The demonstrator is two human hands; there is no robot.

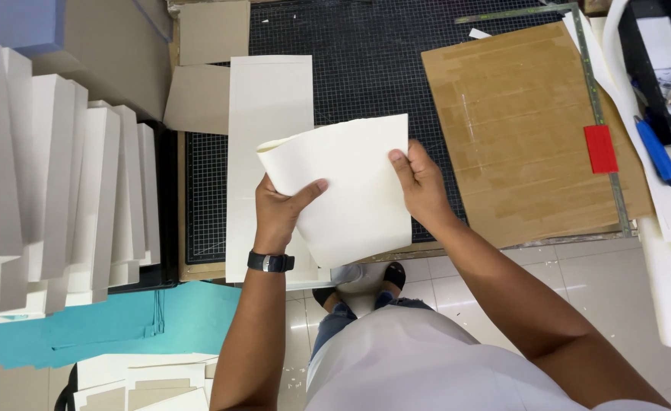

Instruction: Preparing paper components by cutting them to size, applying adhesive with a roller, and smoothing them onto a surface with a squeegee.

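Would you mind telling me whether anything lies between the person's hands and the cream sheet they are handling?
Nothing visible does. The left hand and the right hand both already grip the cream sheet by its side edges, above the black cutting mat.

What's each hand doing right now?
Left hand: closed on the cream sheet, lower left edge.
Right hand: closed on its right edge.

Cream rectangular card sheet (351,190): plain, matte, unprinted. Held in air above front edge of black gridded cutting mat (366,61), not resting on it. Sheet tilted, bowed; upper left corner curls over, showing second layer at edge. Left hand (278,213) pinches left edge, right hand (419,183) pinches right edge.
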